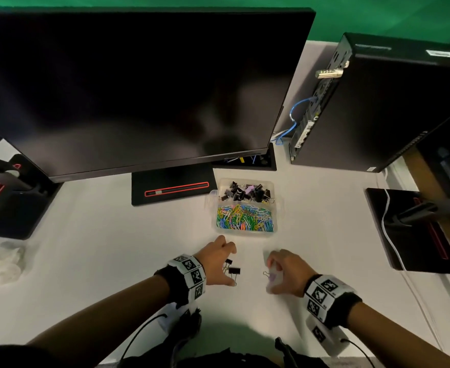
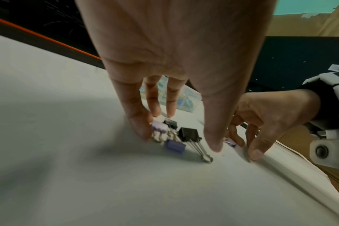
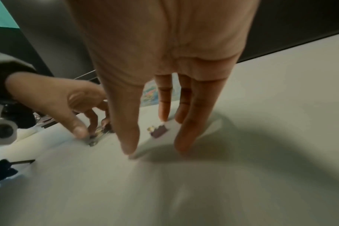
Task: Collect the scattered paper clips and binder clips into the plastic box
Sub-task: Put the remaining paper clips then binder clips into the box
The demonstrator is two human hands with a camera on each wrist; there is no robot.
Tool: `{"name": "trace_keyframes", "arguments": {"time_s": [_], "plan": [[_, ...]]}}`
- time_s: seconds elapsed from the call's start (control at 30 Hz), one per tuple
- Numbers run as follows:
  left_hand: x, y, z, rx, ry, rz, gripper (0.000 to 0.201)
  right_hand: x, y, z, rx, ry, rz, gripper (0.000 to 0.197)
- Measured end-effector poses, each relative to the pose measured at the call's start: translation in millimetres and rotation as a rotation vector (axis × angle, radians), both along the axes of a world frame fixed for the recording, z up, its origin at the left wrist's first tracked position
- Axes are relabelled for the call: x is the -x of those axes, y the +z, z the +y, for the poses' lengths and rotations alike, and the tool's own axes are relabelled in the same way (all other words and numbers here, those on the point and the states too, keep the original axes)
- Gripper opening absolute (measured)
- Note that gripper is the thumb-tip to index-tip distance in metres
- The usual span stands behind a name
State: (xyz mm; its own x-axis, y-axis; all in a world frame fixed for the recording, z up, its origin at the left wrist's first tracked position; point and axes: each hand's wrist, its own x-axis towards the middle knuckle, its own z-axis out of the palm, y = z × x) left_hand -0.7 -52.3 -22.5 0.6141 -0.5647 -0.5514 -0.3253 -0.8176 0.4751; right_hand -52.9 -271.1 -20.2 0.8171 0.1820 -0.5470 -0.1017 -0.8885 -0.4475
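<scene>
A clear plastic box [image 1: 275, 208] holds black binder clips in its far compartment and coloured paper clips [image 1: 245, 217] in its near one. In front of it, my left hand [image 1: 231, 265] arches over a cluster of binder clips, fingertips down on the table. The cluster has a large black clip [image 2: 188, 134], a small black one [image 2: 170, 123], a lilac one [image 2: 159, 126] touching one finger, and a blue-purple one [image 2: 174, 147]. My right hand [image 1: 270, 274] straddles a lone purple binder clip [image 3: 159, 130] without touching it, thumb and fingers [image 3: 184, 137] straight.
A big dark monitor [image 1: 138, 88] and its stand base [image 1: 173, 191] rise behind the box. A black computer tower [image 1: 378, 107] stands at the right. Crumpled clear plastic [image 1: 8, 261] lies at the left. The white table [image 1: 99, 248] runs to its front edge under my wrists.
</scene>
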Motion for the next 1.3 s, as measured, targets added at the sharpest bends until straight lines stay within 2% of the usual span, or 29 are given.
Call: {"name": "trace_keyframes", "arguments": {"time_s": [0.13, 0.3, 0.37, 0.53, 0.8, 0.9, 1.0, 1.1, 1.2, 1.3], "plan": [[9.3, -4.7, -13.8, -0.061, -0.030, -0.093, 0.068, -3.5, -9.8, 11.1, -0.017, 0.015, 0.008, 0.026], [13.5, -7.3, -23.2, -0.059, -0.050, -0.084, 0.031, -11.1, -8.6, 17.5, 0.037, 0.049, 0.031, 0.014], [12.2, -7.5, -24.6, -0.071, -0.035, -0.075, 0.024, -11.8, -7.8, 19.8, 0.067, 0.057, 0.032, 0.016], [11.2, -8.8, -26.8, -0.090, -0.020, -0.063, 0.023, -13.6, -8.1, 22.6, 0.085, 0.021, 0.034, 0.026], [3.9, -3.6, -26.0, -0.025, 0.075, 0.030, 0.023, -12.8, -6.4, 28.6, -0.020, -0.053, 0.027, 0.029], [0.2, -6.4, -23.9, 0.043, 0.110, 0.048, 0.022, -11.7, -6.9, 33.1, -0.056, -0.043, 0.036, 0.019], [-3.3, -8.1, -15.9, 0.143, 0.204, 0.079, 0.018, -10.4, -7.6, 37.4, -0.080, -0.030, 0.058, 0.014], [-13.1, -12.6, -2.0, 0.246, 0.397, 0.176, 0.013, -8.8, -10.1, 39.5, -0.073, -0.002, 0.067, 0.006], [-22.6, -8.3, 14.9, 0.378, 0.570, 0.387, 0.012, -9.2, -12.0, 41.0, -0.089, 0.000, 0.070, 0.020], [-27.1, -1.4, 28.7, 0.483, 0.740, 0.557, 0.020, -11.5, -10.6, 44.6, -0.101, 0.016, 0.061, 0.032]]}}
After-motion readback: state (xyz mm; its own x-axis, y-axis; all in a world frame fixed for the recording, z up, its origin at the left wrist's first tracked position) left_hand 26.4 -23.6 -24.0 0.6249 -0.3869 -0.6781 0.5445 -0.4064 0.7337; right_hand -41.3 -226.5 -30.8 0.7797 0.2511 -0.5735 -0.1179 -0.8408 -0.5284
